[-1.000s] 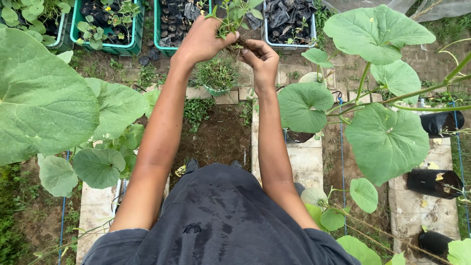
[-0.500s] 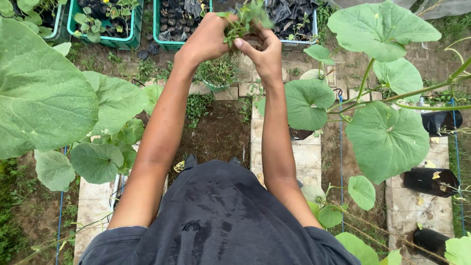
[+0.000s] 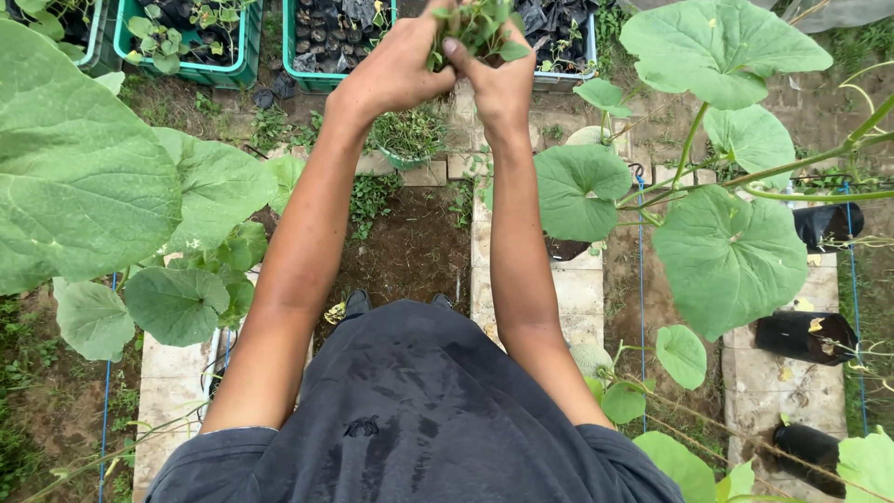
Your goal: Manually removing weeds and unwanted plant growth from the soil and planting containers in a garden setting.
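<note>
Matt, veined broad leaves (image 3: pixel 726 256), glossy green plastic crates (image 3: pixel 244 47), rough concrete slabs (image 3: pixel 577 289), damp dark cloth shirt (image 3: pixel 410 410).

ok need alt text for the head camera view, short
Seen from above, a person's left hand and right hand together grip a bunch of small green plants. Green seedling crates sit beyond, with large round vine leaves on both sides.

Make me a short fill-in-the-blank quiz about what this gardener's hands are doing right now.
1. Both hands, the left hand and the right hand, grip a small bunch of ____ leafy plants.
2. The green crates beyond the hands hold small ____ bags of soil.
3. The big round leaves at either side grow on ____.

Missing words: green; black; vines
</note>
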